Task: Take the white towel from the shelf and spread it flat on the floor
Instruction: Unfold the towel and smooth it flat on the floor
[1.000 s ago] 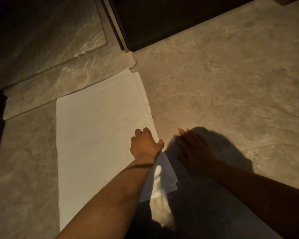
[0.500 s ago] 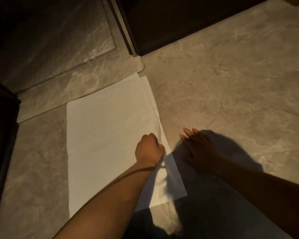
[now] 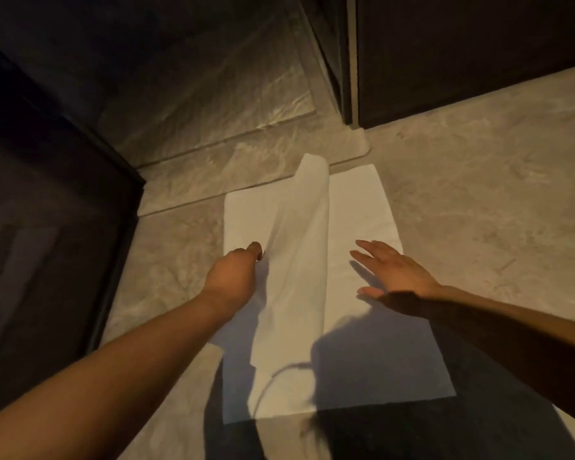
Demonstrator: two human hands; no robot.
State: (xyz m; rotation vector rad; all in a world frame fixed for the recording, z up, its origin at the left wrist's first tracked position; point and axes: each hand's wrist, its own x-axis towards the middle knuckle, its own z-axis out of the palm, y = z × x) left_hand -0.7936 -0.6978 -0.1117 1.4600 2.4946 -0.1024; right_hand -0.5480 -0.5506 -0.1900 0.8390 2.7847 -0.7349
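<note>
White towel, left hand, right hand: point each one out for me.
white towel [image 3: 356,214]: head view, flat right part.
left hand [image 3: 234,277]: head view, back of the closed hand.
right hand [image 3: 395,268]: head view, back of the open hand.

One head-worn wide-angle camera looked steeply down and forward from close above the floor [image 3: 478,194], both forearms reaching in from the bottom edge. No second view existed.

Marbled stone floor [image 3: 478,200], dark door [image 3: 462,51] — dim
</note>
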